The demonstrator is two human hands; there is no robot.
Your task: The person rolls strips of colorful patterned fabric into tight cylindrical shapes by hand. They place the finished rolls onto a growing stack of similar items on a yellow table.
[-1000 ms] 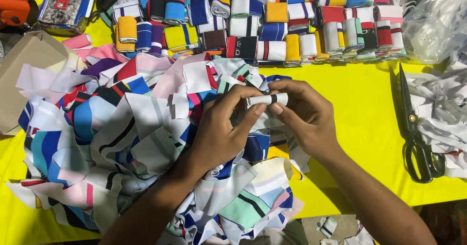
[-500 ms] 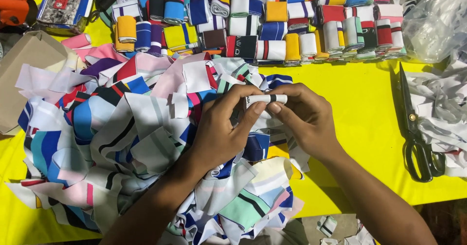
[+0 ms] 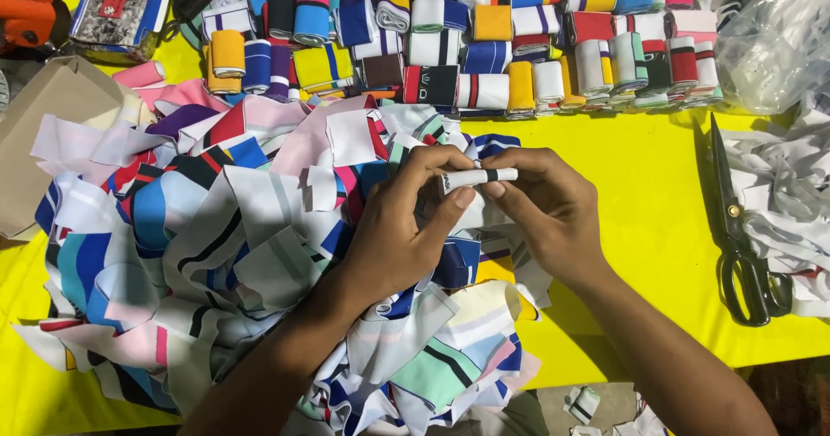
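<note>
Yellow cloth: a bright yellow table cover [image 3: 640, 220] spreads under everything in the head view, so the mixed colours stand out against it.
White roll: a small white fabric roll with a black band [image 3: 478, 177] sits level above the heap, pinched at both ends, a hold that likely keeps it wound tight.
Left hand: the left hand [image 3: 406, 228] is clamped on the roll's left end, thumb under, fingers over.
Right hand: the right hand [image 3: 545, 207] is closed on the roll's right end with its fingertips.
Loose heap: a pile of striped fabric pieces [image 3: 216, 228] lies just under both hands, within easy reach.
Finished rows: rolled bundles [image 3: 484, 47] stand packed side by side along the far edge, apart from the heap.
Scissors: black scissors [image 3: 739, 237] lie closed to the right, beside white scraps [image 3: 791, 194].
Hard to make out: the brown box [image 3: 39, 133] is cut off at the left; the clear bag [image 3: 774, 34] blurs its contents; the roll's underside is hidden by the fingers.
</note>
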